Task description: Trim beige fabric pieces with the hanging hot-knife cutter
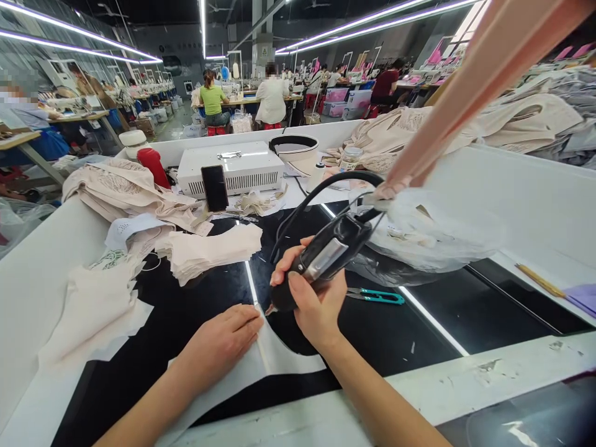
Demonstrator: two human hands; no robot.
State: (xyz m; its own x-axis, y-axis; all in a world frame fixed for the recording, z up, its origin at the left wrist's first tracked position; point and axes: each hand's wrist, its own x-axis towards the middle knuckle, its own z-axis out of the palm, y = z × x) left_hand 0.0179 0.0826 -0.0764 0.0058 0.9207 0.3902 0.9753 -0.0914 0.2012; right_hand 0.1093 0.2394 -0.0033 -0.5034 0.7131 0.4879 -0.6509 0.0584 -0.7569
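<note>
My right hand (316,304) is wrapped round a black corded hand tool (333,251) with a silver plate on its side. The tool's small tip points down at the edge of a white fabric piece (242,369), close to my left fingertips. Flat on that fabric lies my left hand (228,338), fingers stretched out and pressing it to the black glossy surface (372,344). A pink cloth strip (437,124) is tied near the tool's cable end and runs up out of view. Just right of my right hand are teal thread snips (377,296).
Stacked cut fabric pieces (214,248) and loose beige fabric (125,192) lie left. Behind stand a phone (215,188) and a white vented box (233,164). A clear plastic bag (428,230) sits right, near a yellow-brown pen-like stick (540,280). People sit at sewing tables beyond.
</note>
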